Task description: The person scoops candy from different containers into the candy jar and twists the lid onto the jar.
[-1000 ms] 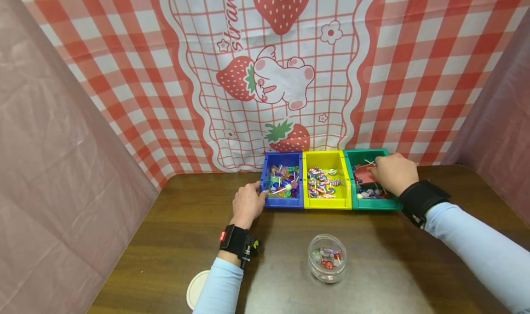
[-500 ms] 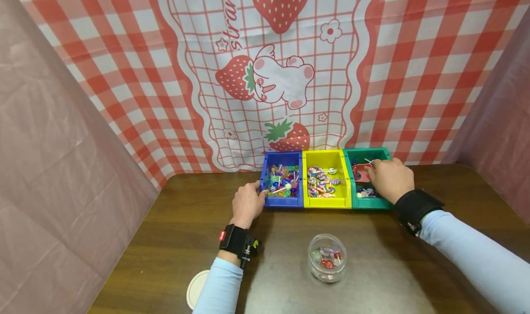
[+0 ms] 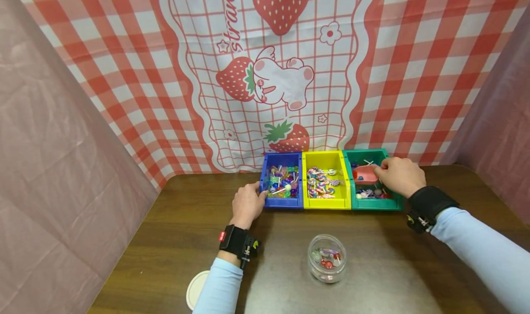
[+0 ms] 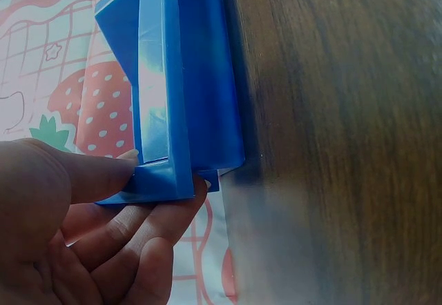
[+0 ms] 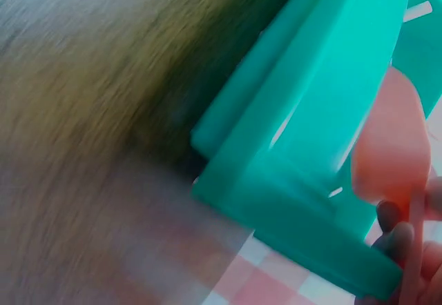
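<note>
Scoop work is the step in hand, by my reading: the pink scoop (image 3: 366,174) sits inside the green bin (image 3: 377,204), its bowl above the small lollipops (image 3: 366,194) at the near end. A blue piece shows in the bowl; how full it is otherwise, I cannot tell.

The right hand (image 3: 401,176) pinches the scoop's handle over the bin's right wall, as the right wrist view confirms. The left hand (image 3: 248,203) grips the near left corner of the blue bin (image 3: 283,203), thumb on the rim and fingers outside and beneath. That brace is well chosen, since blue, yellow (image 3: 328,204) and green bins stand side by side, touching, and would probably shift together if pushed.

To do this well, keep the pinch firm and close to the bowl so the scoop does not twist. Slide its lip low under the pieces rather than pressing down on them, then tip it back until level before raising it. Lollipop sticks, like the white one (image 3: 368,161) at the back, could catch on the lip, so a gentle shake would help. Clear the rim with the bowl flat; a tilt there could spill pieces onto the tabletop (image 3: 186,213).
</note>
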The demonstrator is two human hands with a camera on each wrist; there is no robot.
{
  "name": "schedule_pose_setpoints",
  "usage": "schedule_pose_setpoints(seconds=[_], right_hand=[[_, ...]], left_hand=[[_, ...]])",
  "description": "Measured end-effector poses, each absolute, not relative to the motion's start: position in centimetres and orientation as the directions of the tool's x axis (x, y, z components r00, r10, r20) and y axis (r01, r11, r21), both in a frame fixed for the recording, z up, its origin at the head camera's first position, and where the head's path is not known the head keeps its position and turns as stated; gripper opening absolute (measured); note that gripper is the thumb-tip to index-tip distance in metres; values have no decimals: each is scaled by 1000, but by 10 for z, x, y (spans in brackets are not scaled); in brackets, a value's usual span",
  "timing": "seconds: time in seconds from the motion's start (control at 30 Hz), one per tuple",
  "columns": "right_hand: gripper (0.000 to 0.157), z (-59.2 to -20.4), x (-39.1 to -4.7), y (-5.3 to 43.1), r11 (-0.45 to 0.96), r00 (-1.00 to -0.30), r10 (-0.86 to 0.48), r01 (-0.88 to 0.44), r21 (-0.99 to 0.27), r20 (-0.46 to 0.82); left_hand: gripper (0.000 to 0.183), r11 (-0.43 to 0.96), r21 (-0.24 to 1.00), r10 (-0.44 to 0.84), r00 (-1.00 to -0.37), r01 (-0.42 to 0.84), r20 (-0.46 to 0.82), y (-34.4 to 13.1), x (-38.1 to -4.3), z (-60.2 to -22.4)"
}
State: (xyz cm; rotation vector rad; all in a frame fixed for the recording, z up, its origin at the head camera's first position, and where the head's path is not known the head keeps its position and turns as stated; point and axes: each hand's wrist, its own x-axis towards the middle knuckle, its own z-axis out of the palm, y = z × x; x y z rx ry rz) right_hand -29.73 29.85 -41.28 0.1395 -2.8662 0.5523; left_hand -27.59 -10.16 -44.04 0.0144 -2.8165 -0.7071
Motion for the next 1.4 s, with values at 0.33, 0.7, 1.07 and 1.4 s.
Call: schedule_pose_setpoints(seconds=[0.33, 0.7, 1.07, 1.4], right_hand=[[45, -416, -297, 305, 921, -950, -115, -211, -328, 290], [41, -420, -298, 309, 921, -941, -125, -227, -316, 313], [47, -423, -291, 319, 847, -960, -5, -153, -510, 279], [57, -426, -279, 326, 755, -978, 104, -43, -655, 184]], left_hand=[[29, 883, 467, -61, -973, 52, 223, -101, -276, -440], [36, 879, 474, -71, -972, 45, 223, -102, -275, -441], [37, 880, 473, -70, -972, 46, 225, -102, -277, -441], [39, 881, 471, -72, -973, 41, 219, -102, -276, -440]])
